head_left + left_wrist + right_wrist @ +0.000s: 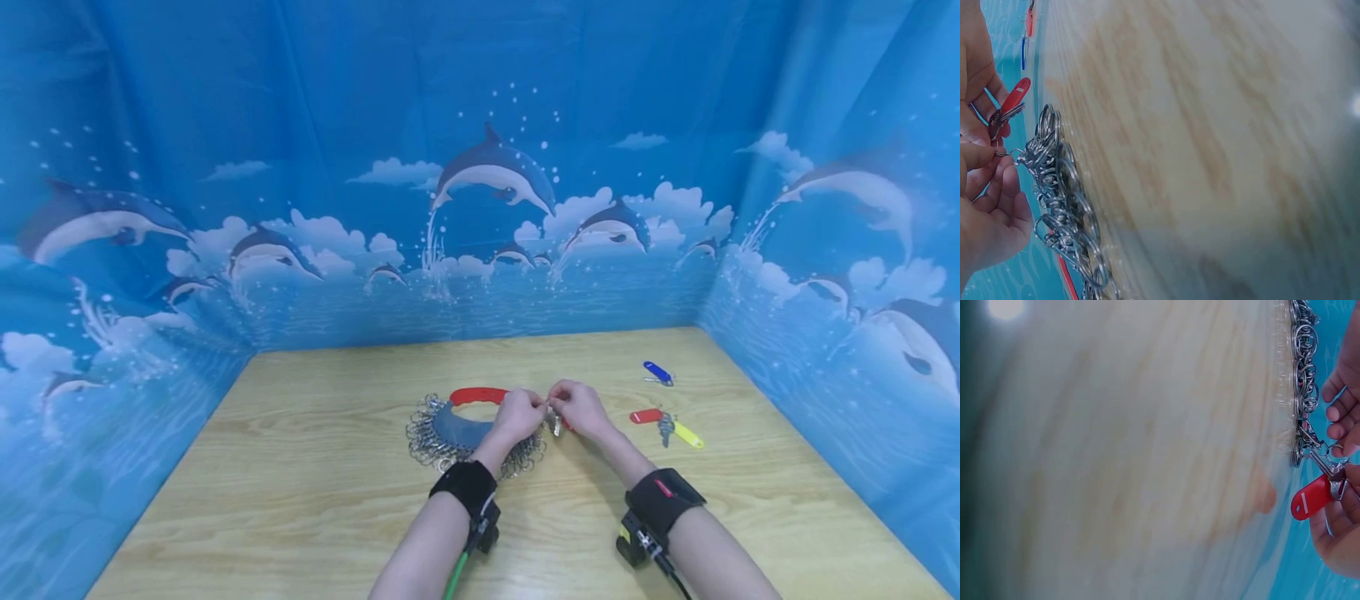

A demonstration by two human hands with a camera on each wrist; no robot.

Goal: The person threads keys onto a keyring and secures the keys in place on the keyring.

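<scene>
A flat grey curved key holder (457,427) with a red grip (477,395) lies on the table, its outer edge lined with metal rings (1054,181). My left hand (517,417) is over its right side and pinches a metal ring (1002,154) between thumb and fingertip. Close beside it, my right hand (581,408) holds a bunch of keys (1337,482) with a red key tag (1311,499) hanging from it. The fingertips of both hands nearly meet at the ring. Part of the key holder is hidden behind my left hand.
To the right on the wooden table (315,500) lie a blue key tag (657,372), another red key tag (646,416) and a yellow key tag (688,435) with keys (665,428). A blue dolphin-print curtain (337,100) encloses the back and sides.
</scene>
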